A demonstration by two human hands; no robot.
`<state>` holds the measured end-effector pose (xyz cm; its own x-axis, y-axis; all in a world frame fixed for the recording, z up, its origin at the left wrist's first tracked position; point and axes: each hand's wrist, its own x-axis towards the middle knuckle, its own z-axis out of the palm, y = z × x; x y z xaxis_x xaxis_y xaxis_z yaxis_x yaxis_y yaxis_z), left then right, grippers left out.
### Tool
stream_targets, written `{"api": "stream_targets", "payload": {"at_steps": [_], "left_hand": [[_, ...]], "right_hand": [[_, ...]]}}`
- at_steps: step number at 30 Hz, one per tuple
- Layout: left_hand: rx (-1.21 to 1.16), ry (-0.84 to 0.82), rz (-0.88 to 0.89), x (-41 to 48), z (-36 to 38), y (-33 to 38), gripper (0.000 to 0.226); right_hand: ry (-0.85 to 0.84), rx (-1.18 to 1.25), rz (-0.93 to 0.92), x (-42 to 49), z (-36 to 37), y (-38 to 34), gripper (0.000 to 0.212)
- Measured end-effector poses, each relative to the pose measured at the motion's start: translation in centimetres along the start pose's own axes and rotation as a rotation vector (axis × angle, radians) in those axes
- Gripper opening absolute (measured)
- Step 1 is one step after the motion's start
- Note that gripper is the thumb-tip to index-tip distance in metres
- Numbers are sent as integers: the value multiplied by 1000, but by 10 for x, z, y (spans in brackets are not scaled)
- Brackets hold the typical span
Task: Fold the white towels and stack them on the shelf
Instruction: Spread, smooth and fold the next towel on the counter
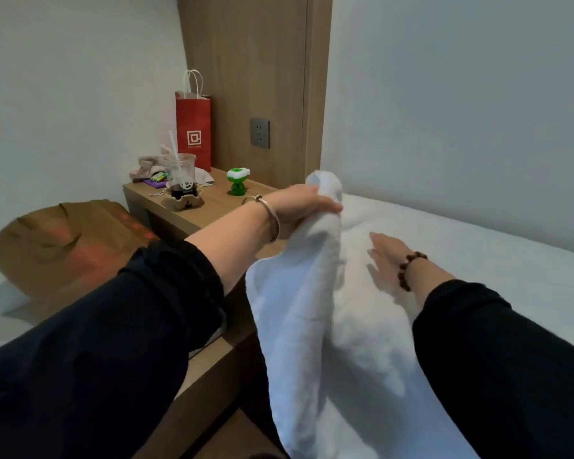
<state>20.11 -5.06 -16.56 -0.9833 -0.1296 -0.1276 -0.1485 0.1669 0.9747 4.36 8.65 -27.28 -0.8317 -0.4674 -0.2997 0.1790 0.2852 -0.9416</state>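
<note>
Hands in black sleeves work over a white-covered bed (478, 246), seen from a head-worn camera. The left hand (305, 207), a thin metal bangle (272, 220) at its wrist, has its grip clamped on the upper end of a white terry towel (299, 313), which is raised above the bed's near-left edge and hangs down in loose folds toward the bottom of the frame. The right hand (386, 256), wearing a dark wooden bead bracelet (410, 270), lies flat on the bed just right of the hanging towel, its grip apart and fingers spread, holding nothing. Beyond the left arm, a wooden bedside tabletop (219, 203) carries a red paper bag with white handles (193, 127), a clear plastic cup with a straw and dark drink (181, 177), and a small green-and-white toy figure (237, 182). A grey wall socket (259, 132) sits on the wooden panel behind. A brown cloth (63, 246) lies at far left.
</note>
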Motion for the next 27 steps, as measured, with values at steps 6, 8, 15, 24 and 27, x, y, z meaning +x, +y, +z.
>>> {"api": "stream_targets", "payload": {"at_steps": [6, 8, 15, 24, 27], "left_hand": [[632, -388, -124, 23, 71, 2, 48], [710, -168, -57, 36, 72, -13, 42], [1085, 350, 87, 81, 86, -86, 61], [570, 278, 178, 95, 66, -112, 39], [810, 258, 168, 108, 45, -121, 42]], "right_hand": [[357, 179, -10, -39, -144, 6, 18], [311, 119, 50, -49, -164, 17, 23], [220, -273, 16, -50, -141, 39, 27], [203, -541, -142, -9, -80, 24, 37], [203, -603, -137, 6, -72, 19, 48]]}}
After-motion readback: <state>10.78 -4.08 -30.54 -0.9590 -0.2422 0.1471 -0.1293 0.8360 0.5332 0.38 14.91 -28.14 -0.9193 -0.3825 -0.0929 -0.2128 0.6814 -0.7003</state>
